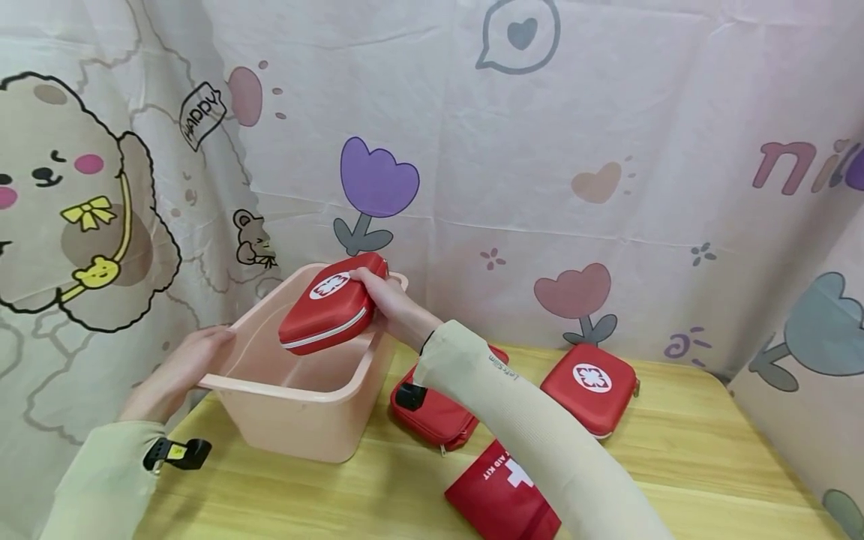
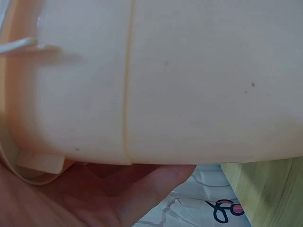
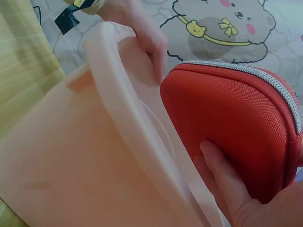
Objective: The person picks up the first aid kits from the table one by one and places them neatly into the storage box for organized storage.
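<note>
My right hand (image 1: 394, 304) grips a red zippered first-aid case (image 1: 337, 311) with a white emblem, tilted over the mouth of a pale pink plastic bin (image 1: 290, 427). Thumb on top, fingers underneath, as the right wrist view shows of the case (image 3: 227, 118). At the bin's left side, my left hand (image 1: 185, 367) holds the rim, its fingers hooked over the edge. In the left wrist view this hand (image 2: 118, 194) lies against the bin's wall (image 2: 203, 85). The part of the bin's inside behind the case is hidden.
On the wooden table (image 1: 688, 450), right of the bin, lie a red zippered pouch (image 1: 432, 412), partly behind my right sleeve, a red bag with a white cross (image 1: 499, 495), and another red case (image 1: 587, 386). A printed curtain (image 1: 472, 165) hangs behind and at the sides.
</note>
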`<state>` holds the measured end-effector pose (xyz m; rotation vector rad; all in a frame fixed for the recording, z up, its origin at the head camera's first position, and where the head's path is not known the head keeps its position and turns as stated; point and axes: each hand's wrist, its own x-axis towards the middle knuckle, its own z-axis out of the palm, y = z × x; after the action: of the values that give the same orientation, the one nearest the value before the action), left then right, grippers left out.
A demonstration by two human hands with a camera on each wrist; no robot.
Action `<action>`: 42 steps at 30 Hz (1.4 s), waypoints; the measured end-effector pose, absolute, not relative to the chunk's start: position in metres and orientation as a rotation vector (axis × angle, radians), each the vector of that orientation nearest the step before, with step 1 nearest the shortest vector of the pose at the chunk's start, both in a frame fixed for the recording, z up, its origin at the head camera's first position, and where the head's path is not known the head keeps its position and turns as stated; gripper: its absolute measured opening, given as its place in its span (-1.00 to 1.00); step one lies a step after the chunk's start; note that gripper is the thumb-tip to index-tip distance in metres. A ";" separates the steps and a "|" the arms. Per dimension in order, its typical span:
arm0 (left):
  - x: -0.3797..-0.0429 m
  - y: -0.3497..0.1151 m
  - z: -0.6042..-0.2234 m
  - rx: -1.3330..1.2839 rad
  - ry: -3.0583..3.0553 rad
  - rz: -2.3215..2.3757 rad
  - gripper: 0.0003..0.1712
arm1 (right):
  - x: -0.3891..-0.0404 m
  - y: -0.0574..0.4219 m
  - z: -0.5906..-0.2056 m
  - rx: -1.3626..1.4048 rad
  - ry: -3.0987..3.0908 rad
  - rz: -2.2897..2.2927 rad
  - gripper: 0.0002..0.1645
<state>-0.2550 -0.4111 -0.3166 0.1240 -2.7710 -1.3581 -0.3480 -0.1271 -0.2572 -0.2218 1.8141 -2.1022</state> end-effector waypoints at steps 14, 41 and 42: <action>-0.257 -0.412 -0.314 0.130 -2.784 -1.383 -0.30 | -0.362 -0.146 -0.260 -0.190 1.856 -2.006 -0.41; -0.256 -0.411 -0.317 0.123 -2.767 -1.397 -0.29 | -0.375 -0.189 -0.268 0.075 1.859 -1.854 -0.56; -0.256 -0.411 -0.317 0.126 -2.769 -1.400 -0.28 | -0.375 -0.189 -0.269 0.077 1.852 -1.854 -0.54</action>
<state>-0.2555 -0.4113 -0.3172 0.1261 -2.7689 -1.3998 -0.3747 -0.1893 -0.2694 0.0771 1.8517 -1.8541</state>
